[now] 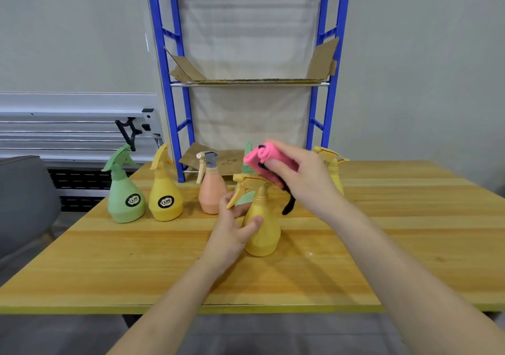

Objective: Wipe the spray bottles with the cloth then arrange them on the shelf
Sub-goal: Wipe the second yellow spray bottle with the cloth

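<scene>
Head view: left hand (232, 229) grips the nearest yellow spray bottle (262, 229), upright on the wooden table (382, 259), thumb on its front and fingers round its left side, while right hand (297, 174) holds the bunched pink cloth (262, 158) just above the trigger head, not clearly touching it. Step looks like the wipe of this bottle; next move calls for bringing cloth onto the head and body, then lifting it to the blue shelf (246, 82), where no bottle stands yet. Five other bottles wait behind.
</scene>
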`<action>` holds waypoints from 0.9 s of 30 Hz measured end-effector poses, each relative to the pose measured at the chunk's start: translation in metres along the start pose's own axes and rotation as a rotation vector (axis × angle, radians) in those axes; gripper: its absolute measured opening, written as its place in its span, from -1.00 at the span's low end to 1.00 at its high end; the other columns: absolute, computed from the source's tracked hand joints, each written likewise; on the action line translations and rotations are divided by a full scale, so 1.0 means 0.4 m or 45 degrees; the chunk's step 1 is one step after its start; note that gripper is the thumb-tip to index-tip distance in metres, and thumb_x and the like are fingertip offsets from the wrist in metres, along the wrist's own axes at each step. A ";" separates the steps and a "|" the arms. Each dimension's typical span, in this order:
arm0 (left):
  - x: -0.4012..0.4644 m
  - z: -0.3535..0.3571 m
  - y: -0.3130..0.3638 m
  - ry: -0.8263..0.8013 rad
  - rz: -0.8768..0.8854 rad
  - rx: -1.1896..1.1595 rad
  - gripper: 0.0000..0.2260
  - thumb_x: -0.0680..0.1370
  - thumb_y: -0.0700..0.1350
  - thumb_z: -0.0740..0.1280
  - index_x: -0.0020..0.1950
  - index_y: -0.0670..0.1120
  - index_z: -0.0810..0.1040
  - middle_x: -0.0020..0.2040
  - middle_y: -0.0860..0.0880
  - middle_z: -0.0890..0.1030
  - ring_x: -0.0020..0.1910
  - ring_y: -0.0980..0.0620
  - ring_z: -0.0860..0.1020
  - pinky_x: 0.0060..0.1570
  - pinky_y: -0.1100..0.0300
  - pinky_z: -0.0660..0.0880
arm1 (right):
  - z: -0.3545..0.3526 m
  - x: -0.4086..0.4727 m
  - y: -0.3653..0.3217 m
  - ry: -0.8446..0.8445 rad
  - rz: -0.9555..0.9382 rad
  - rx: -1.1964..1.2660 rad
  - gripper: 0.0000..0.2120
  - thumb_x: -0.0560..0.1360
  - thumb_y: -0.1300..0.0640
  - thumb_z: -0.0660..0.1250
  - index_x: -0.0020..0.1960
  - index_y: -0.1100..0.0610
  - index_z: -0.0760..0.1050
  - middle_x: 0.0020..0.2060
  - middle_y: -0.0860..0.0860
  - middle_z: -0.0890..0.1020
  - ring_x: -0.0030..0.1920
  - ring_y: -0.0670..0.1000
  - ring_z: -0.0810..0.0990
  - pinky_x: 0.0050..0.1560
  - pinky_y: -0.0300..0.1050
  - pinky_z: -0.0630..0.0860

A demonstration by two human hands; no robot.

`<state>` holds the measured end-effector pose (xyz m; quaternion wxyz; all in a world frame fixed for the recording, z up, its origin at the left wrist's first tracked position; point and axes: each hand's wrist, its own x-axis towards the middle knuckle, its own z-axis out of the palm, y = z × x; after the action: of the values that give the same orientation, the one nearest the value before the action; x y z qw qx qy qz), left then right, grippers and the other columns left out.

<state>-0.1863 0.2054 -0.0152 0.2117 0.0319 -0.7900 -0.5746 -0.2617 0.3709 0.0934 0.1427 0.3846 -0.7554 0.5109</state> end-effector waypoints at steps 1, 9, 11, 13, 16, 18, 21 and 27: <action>0.002 -0.001 0.000 0.001 0.010 0.008 -0.38 0.59 -0.19 0.45 0.51 -0.06 0.17 0.33 -0.01 0.57 0.09 0.51 0.54 -0.08 0.59 0.42 | 0.007 0.000 0.002 -0.161 -0.002 -0.052 -0.65 0.66 0.05 0.40 0.44 -0.06 0.59 0.17 -0.18 0.70 0.03 -0.31 0.62 0.06 -0.33 0.48; 0.018 -0.002 -0.019 0.013 0.017 0.013 -0.35 0.54 -0.09 0.51 0.47 0.05 0.18 0.26 0.01 0.64 0.15 0.23 0.61 0.00 0.39 0.52 | 0.042 -0.004 0.007 -0.336 -0.067 -0.334 -0.61 0.62 -0.03 0.44 0.44 -0.05 0.57 0.24 -0.11 0.70 0.22 -0.05 0.62 0.26 -0.06 0.53; 0.018 -0.001 -0.021 0.018 0.028 -0.003 -0.32 0.51 -0.06 0.53 0.48 0.06 0.18 0.25 0.00 0.65 0.14 0.22 0.62 0.06 0.27 0.57 | 0.061 -0.004 0.015 -0.286 -0.060 -0.366 -0.64 0.60 -0.02 0.47 0.38 -0.04 0.59 0.16 -0.09 0.71 0.14 -0.02 0.61 0.17 -0.07 0.51; 0.018 -0.001 -0.025 0.026 0.034 -0.041 -0.25 0.45 0.05 0.54 0.48 0.09 0.17 0.22 0.00 0.66 0.18 0.14 0.63 0.09 0.14 0.59 | 0.076 -0.006 0.022 -0.238 -0.116 -0.344 -0.73 0.61 0.02 0.45 0.30 0.00 0.61 0.08 -0.09 0.70 0.08 -0.06 0.60 0.10 -0.13 0.48; 0.018 0.001 -0.024 0.016 0.042 -0.055 -0.24 0.43 0.07 0.54 0.49 0.11 0.17 0.19 0.02 0.66 0.22 0.08 0.62 0.10 0.13 0.59 | 0.091 -0.008 0.029 -0.157 -0.142 -0.291 -0.82 0.66 0.04 0.38 0.24 0.02 0.62 0.03 -0.10 0.69 0.03 -0.09 0.59 0.06 -0.18 0.49; 0.022 -0.001 -0.026 0.007 0.040 -0.065 -0.26 0.43 0.05 0.54 0.47 0.15 0.18 0.20 0.00 0.67 0.22 0.09 0.62 0.10 0.18 0.59 | 0.098 -0.007 0.023 -0.132 -0.100 -0.258 -0.80 0.69 0.02 0.33 0.27 0.01 0.63 0.01 -0.15 0.67 0.01 -0.13 0.58 0.01 -0.33 0.45; 0.022 -0.007 -0.027 -0.001 0.036 -0.059 -0.31 0.51 -0.07 0.53 0.46 0.16 0.17 0.21 -0.01 0.67 0.21 0.10 0.62 0.01 0.32 0.54 | 0.080 -0.002 0.023 -0.230 -0.088 -0.249 -0.78 0.68 0.05 0.37 0.30 0.02 0.62 0.01 -0.16 0.68 -0.01 -0.14 0.59 -0.05 -0.45 0.41; 0.018 0.000 -0.028 0.009 0.039 -0.026 -0.30 0.51 -0.03 0.51 0.51 0.11 0.16 0.23 0.04 0.65 0.22 0.15 0.60 0.12 0.26 0.57 | 0.041 -0.004 0.033 -0.370 -0.042 -0.235 -0.67 0.61 0.09 0.47 0.35 -0.01 0.55 0.06 -0.13 0.67 0.02 -0.14 0.60 -0.01 -0.28 0.48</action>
<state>-0.1952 0.1997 -0.0232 0.2235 0.0198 -0.7837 -0.5791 -0.2673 0.3597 0.0767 0.0749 0.4520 -0.8054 0.3761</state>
